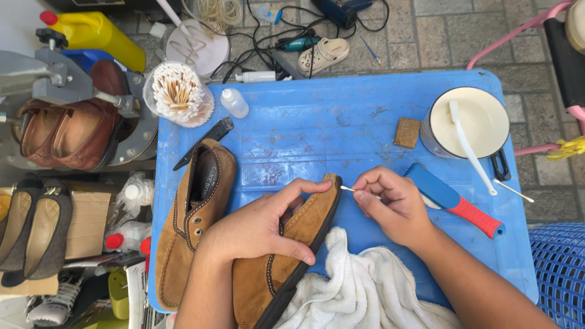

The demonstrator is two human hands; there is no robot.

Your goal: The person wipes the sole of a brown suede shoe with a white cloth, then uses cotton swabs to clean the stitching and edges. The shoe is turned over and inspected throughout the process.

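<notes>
My left hand [259,228] grips a tan suede shoe [292,250], tilted on its side over a white towel [359,286], thumb on the dark sole edge. My right hand [393,204] pinches a cotton swab [348,189] whose tip touches the shoe's toe. The matching tan shoe [195,213] lies upright on the blue table [341,128] to the left.
A jar of cotton swabs [178,94] and a small white bottle [234,103] stand at the table's back left. A white pot [469,122] with a toothbrush, a brown sponge [406,132] and a blue-red brush [457,201] sit right. Brown shoes [67,131] rest on a stand left.
</notes>
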